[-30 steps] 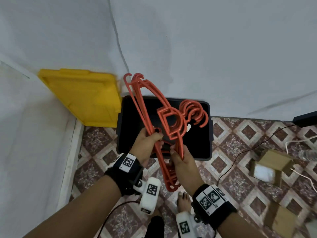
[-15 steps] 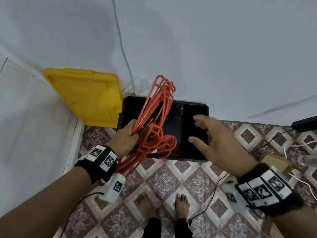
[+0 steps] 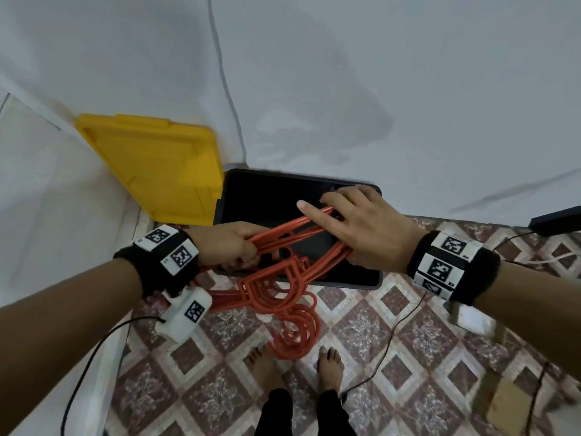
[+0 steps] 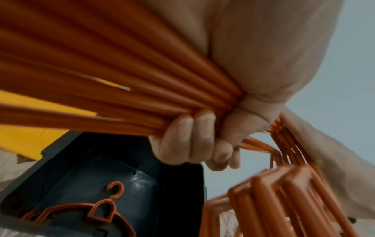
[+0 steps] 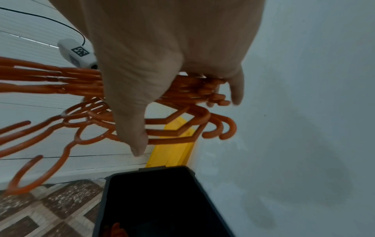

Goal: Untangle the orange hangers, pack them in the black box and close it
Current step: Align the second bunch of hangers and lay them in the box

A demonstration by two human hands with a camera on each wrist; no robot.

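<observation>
A bundle of tangled orange hangers [image 3: 283, 269] lies nearly level over the front of the open black box [image 3: 270, 196], hooks hanging toward my feet. My left hand [image 3: 242, 256] grips the bundle's left end, fingers [image 4: 192, 141] curled tight round several rods [image 4: 101, 64]. My right hand [image 3: 333, 212] holds the far right end; its fingers curl over the hangers [image 5: 192, 86], with the index finger straight. One orange hanger [image 4: 97, 213] lies inside the box [image 4: 142, 184]. The box [image 5: 162, 200] shows below the right hand [image 5: 162, 64].
A yellow lid [image 3: 163, 165] leans against the wall left of the box. White walls close in behind and on the left. My bare feet [image 3: 264, 360] stand on the patterned tiles. Black cables [image 3: 393, 335] and cardboard boxes [image 3: 509, 401] lie at the right.
The right hand, which had let go and hung open half a second ago, now holds the bundle's far end. The bundle has tipped from upright to nearly level over the box.
</observation>
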